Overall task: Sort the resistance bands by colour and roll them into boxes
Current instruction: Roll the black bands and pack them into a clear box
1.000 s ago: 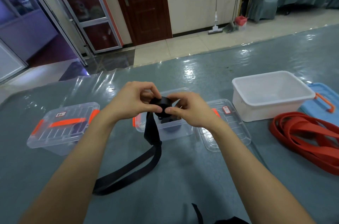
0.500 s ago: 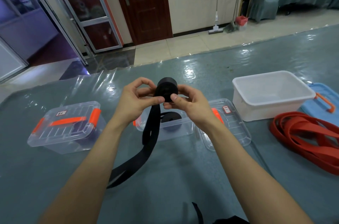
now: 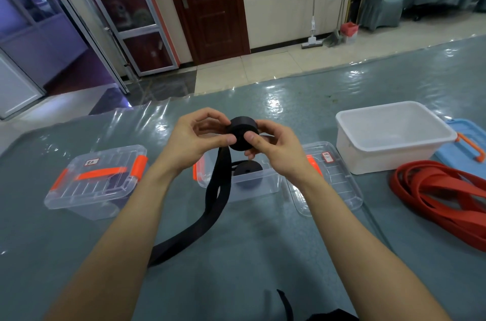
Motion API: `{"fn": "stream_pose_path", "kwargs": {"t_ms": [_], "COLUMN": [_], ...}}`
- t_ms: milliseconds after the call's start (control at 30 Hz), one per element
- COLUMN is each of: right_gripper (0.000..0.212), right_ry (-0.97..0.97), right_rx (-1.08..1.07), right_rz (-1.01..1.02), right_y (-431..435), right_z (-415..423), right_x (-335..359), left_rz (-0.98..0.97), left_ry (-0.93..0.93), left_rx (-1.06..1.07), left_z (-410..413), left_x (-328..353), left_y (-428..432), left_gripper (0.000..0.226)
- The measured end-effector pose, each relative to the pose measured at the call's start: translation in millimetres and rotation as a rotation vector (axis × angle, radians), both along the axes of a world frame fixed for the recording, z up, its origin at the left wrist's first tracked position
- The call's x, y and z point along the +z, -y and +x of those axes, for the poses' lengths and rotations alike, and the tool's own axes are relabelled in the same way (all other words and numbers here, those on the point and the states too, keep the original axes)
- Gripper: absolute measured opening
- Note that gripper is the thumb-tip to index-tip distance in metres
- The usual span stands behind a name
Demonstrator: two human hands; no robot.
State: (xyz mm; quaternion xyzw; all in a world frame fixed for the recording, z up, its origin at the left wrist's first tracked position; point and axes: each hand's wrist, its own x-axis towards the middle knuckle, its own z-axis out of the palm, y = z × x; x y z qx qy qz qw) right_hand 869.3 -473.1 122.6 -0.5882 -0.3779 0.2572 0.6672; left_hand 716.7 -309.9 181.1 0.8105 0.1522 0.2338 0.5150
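Note:
Between both hands, above the table's middle, is a black resistance band (image 3: 242,134) partly wound into a thick roll. My left hand (image 3: 196,138) pinches the roll's left side and my right hand (image 3: 273,147) grips its right side. The band's loose tail (image 3: 210,205) hangs down and trails left across the table. Below the roll stands an open clear box (image 3: 260,185) with another rolled black band (image 3: 247,173) inside. A pile of red bands (image 3: 441,194) lies at the right.
A closed clear box with orange clips (image 3: 96,181) stands at the left. A clear lid (image 3: 328,178) lies right of the open box. Further right are a white tub (image 3: 394,136) and a blue lid (image 3: 465,139). Another black strap end (image 3: 285,305) shows at the bottom edge.
The roll has grown thicker and both hands lifted it above the open box. The loose tail on the table has shortened and drawn toward the hands.

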Motion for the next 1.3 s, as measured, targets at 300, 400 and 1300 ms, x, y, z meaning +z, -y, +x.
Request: {"fn": "stream_pose_path", "kwargs": {"t_ms": [300, 400, 1300], "right_gripper": [0.029, 0.030, 0.032], "right_ry": [-0.165, -0.158, 0.351], "right_rx": [0.044, 0.037, 0.061], "right_rz": [0.090, 0.090, -0.224], "right_y": [-2.2, -1.0, -1.3], "right_z": [-4.4, -3.7, 0.5], "right_x": [1.0, 1.1, 6.7], "left_rz": [-0.045, -0.133, 0.489], "left_ry": [0.108, 0.025, -0.344], "left_rx": [0.059, -0.028, -0.201], "left_z": [0.4, -2.1, 0.9], "left_x": [-4.9, -6.5, 20.2], "left_y": [3.5, 0.7, -27.1], "left_gripper": [0.043, 0.045, 0.047]}}
